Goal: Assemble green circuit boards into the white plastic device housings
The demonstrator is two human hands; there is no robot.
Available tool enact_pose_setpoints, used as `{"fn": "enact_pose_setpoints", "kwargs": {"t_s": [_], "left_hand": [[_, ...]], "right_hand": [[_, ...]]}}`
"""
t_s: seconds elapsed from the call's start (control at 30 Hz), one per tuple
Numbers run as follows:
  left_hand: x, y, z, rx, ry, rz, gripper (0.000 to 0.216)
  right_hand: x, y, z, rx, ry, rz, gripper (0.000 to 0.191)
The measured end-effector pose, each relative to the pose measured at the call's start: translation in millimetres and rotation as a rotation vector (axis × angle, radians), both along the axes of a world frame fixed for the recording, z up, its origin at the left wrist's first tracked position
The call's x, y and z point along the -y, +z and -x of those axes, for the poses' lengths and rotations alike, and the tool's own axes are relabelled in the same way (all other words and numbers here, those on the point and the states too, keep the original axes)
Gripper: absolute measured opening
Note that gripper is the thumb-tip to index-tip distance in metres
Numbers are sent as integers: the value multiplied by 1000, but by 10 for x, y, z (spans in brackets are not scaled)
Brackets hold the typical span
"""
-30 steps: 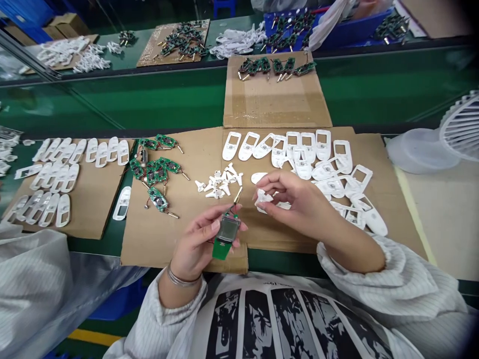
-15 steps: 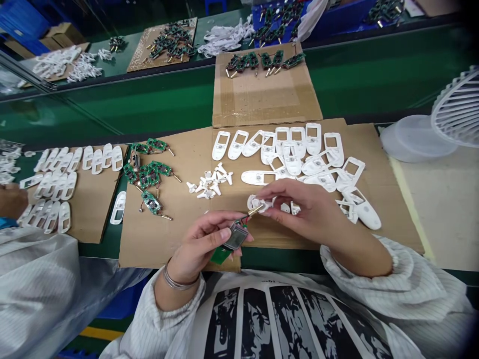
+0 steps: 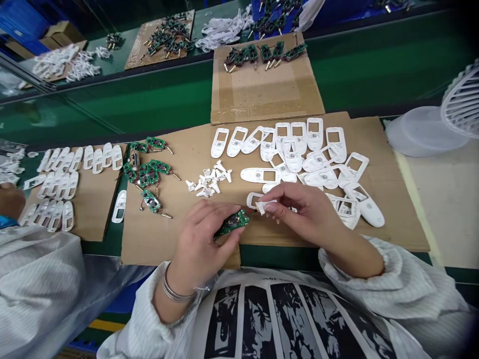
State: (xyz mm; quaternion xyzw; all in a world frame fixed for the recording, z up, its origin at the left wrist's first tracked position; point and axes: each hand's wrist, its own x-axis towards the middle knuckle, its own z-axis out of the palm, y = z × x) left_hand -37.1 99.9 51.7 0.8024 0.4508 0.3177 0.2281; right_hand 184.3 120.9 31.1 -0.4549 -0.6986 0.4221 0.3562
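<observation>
My left hand (image 3: 202,244) grips a green circuit board (image 3: 232,223) by its edges, component side up. Between the fingertips of my right hand (image 3: 305,212) is a small white plastic piece (image 3: 264,206), held close to the board's wired end. The board's brass tip is out of sight, and I cannot tell whether it sits inside the white piece. A white housing shell (image 3: 254,200) lies on the cardboard just behind that piece. Left of it is a pile of small white plastic pieces (image 3: 209,182). More circuit boards (image 3: 151,174) with brass tips lie further left.
White shells (image 3: 295,154) spread over the cardboard mat (image 3: 179,244) at the right. A cardboard panel (image 3: 265,97) leans behind, boards along its top. A white fan (image 3: 462,102) stands far right. At left, a co-worker's hand (image 3: 11,202) is near rows of shells (image 3: 58,184).
My left hand has turned the board over, from its screen side to its component side. The brass tip, visible before, is now hidden near the white piece in my right hand.
</observation>
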Motion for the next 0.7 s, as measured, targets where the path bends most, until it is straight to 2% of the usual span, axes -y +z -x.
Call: {"fn": "enact_pose_setpoints", "kwargs": {"t_s": [0.23,0.37,0.47,0.53,0.7], "left_hand": [[14,-60,-13,-37,-44,-94,38],[19,-63,-22,-17,-28,-90,36],[22,-56,-32,-1,-38,-117,23],[15,-67,-32,-37,-43,-162,19],[9,-98,-1,-115,-41,-206,23]], "right_hand": [[40,-25,83,-146,-19,90,7],[43,-53,95,-252,-90,186,15],[40,-75,78,-185,-148,213,18],[29,-106,68,-142,-164,183,14],[-3,-167,79,-149,-153,176,10]]}}
